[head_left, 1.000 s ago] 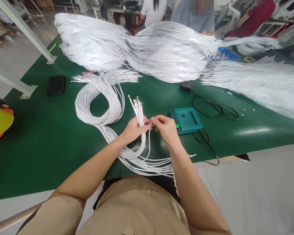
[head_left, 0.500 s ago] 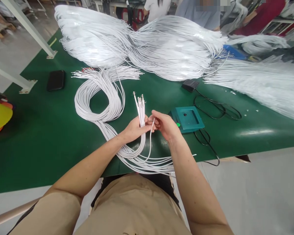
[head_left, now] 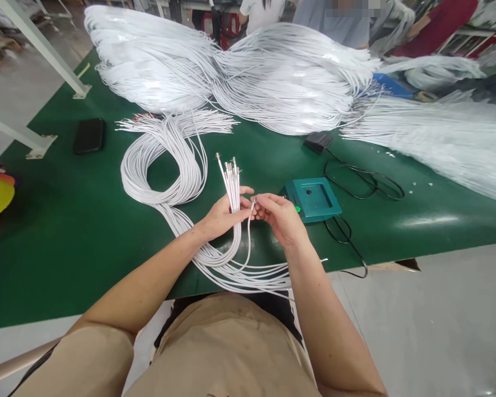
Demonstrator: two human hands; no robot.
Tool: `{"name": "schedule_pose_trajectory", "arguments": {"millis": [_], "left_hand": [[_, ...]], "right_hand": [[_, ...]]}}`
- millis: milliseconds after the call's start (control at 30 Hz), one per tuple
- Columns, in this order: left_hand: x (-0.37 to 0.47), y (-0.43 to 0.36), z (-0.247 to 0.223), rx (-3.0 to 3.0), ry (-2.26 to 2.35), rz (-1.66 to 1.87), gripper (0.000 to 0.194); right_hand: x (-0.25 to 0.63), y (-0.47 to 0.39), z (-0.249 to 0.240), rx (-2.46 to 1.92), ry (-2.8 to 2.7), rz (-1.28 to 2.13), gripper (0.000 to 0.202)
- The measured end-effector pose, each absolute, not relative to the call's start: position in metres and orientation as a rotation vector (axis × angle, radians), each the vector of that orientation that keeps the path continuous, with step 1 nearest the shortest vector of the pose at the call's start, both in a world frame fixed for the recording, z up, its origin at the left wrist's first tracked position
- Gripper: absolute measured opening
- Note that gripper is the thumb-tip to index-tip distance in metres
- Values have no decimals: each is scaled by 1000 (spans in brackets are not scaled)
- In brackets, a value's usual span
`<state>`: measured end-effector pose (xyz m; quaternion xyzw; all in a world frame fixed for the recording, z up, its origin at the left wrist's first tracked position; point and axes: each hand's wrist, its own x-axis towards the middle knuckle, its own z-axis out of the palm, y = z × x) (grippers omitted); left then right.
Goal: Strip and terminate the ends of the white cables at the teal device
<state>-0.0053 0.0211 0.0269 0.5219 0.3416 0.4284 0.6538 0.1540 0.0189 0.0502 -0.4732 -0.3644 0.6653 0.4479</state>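
My left hand is closed around a bunch of white cables, their stripped ends pointing up and away from me. One single cable stands apart to the right of the bunch. Its tip lies between the fingertips of both hands, and my right hand pinches it there. From my left hand the cables loop down toward the table edge and join a larger coil of white cable on the green table. What exactly the fingertips do at the tip is too small to tell.
A teal device with a green button and black cord sits right of my hands. Behind it lies a black pedal-like box. Large heaps of white cable fill the far side. A black flat object lies left. Other people work beyond.
My right hand's raised fingers have closed in on the single cable's tip beside my left fingertips. The whole view has shifted slightly.
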Motion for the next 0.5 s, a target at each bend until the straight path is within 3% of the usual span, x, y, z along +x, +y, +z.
{"name": "schedule_pose_trajectory", "arguments": {"millis": [67,233,400,500], "left_hand": [[-6,21,25,1199,773,952,50],[-7,22,21,1232,780,885,38],[-9,23,21,1225,787,881,43],[-9,24,21,1153,762,882,43]], "right_hand": [[153,18,52,-1231,-961,1575,22],[155,18,51,-1447,-1179,1317,11],[161,20,48,-1483,-1258,1237,24],[159,17,45,-1391,-1467,1168,20]]}}
